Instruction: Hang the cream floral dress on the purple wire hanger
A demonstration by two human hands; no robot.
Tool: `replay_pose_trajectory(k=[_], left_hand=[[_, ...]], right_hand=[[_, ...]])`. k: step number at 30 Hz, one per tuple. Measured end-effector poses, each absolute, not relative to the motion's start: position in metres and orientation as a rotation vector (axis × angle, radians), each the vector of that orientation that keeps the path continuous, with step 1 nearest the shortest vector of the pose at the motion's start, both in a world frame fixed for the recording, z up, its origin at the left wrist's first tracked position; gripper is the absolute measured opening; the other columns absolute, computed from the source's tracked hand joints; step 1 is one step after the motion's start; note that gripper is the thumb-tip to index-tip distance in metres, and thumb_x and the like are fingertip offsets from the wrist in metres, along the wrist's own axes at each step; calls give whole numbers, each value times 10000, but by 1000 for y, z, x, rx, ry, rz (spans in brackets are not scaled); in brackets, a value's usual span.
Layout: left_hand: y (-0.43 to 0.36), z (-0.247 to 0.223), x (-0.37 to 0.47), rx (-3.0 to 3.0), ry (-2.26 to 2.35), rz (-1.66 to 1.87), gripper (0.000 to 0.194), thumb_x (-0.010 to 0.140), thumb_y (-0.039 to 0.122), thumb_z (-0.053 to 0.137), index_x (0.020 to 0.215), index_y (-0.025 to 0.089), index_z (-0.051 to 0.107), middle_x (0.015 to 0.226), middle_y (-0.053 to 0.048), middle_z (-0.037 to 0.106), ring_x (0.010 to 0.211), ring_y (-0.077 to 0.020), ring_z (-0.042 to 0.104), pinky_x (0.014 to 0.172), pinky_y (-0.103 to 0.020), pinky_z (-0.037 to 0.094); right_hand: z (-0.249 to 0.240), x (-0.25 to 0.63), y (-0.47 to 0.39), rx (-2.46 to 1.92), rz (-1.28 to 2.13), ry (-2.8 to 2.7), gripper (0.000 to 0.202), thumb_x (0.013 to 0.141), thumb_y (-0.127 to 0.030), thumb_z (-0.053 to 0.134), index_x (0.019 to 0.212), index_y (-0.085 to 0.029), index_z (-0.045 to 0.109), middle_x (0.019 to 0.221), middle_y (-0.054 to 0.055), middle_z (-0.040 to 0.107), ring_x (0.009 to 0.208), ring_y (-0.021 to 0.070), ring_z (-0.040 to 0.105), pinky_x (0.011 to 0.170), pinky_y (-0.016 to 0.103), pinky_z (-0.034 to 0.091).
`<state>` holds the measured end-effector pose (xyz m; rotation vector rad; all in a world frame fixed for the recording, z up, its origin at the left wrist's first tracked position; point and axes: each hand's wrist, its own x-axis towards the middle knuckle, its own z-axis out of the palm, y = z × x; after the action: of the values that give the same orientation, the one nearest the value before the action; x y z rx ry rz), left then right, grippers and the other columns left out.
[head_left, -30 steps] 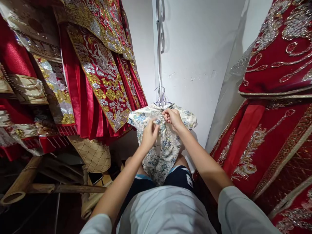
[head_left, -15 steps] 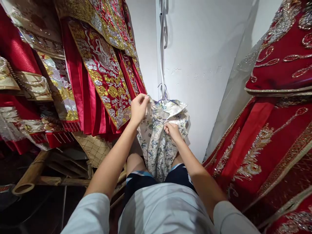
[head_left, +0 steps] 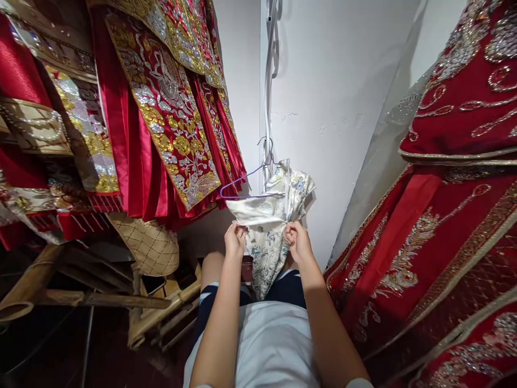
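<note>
A white floral dress (head_left: pixel 264 245) hangs in front of me from a thin purple hanger (head_left: pixel 242 179). Only the right shoulder of the garment still sits on the hanger; the hanger's left arm is bare. My left hand (head_left: pixel 235 240) is closed on the left edge of the cloth, below the bare hanger arm. At the opening's right side, my right hand (head_left: pixel 297 240) pinches the fabric. Between both hands the pale inner side of the dress shows. Its lower part narrows down towards my knees.
A white vertical pole (head_left: pixel 267 97) runs along the wall behind the hanger. Red and gold embroidered garments (head_left: pixel 173 124) hang at left, above a bamboo frame (head_left: pixel 117 299). On the right hang red beaded garments (head_left: pixel 456 124), with clear plastic beside them.
The dress's left shoulder has come off the hanger, baring its left arm. Both hands have moved lower, the left from the shoulder to the cloth's edge. The view has shifted slightly.
</note>
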<state>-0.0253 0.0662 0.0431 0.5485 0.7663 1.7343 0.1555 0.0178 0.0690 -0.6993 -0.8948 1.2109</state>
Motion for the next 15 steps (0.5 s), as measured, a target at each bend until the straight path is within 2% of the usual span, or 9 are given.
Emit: replay_pose_trajectory(k=[5, 7, 9, 12, 15], left_hand=[[51, 55, -21, 723, 829, 1601, 252, 639, 297, 795, 677, 154, 590, 672, 6, 611, 637, -103, 568, 668, -208, 421], [43, 65, -17, 854, 737, 1592, 301, 658, 377, 795, 687, 163, 585, 724, 0, 617, 701, -111, 580, 707, -210, 438], [33, 74, -8, 1006, 630, 1574, 324, 693, 428, 781, 714, 171, 585, 767, -6, 611, 749, -121, 579, 752, -220, 454], [19, 85, 11, 1227, 599, 1564, 304, 766, 458, 740, 800, 178, 624, 807, -16, 607, 777, -139, 572, 782, -243, 464], [10, 98, 18, 1489, 621, 1583, 271, 838, 447, 687, 869, 178, 671, 943, -52, 640, 921, -179, 597, 879, -283, 463]], right_hand=[[51, 165, 24, -833, 1123, -613, 301, 663, -443, 559, 536, -247, 370, 424, -92, 239, 365, 71, 187, 372, 240, 155], [46, 164, 26, -870, 1072, -566, 320, 679, -460, 593, 550, -240, 401, 440, -74, 299, 383, 81, 249, 377, 244, 185], [47, 160, 26, -897, 993, -674, 310, 702, -477, 647, 604, -223, 499, 511, -28, 447, 454, 110, 394, 410, 252, 291], [55, 150, 22, -876, 971, -973, 345, 760, -554, 670, 781, -211, 635, 785, 40, 651, 738, 177, 606, 630, 281, 489], [61, 142, 16, -694, 1292, -1155, 422, 801, -621, 653, 1011, -255, 660, 1007, 38, 698, 992, 212, 646, 847, 320, 523]])
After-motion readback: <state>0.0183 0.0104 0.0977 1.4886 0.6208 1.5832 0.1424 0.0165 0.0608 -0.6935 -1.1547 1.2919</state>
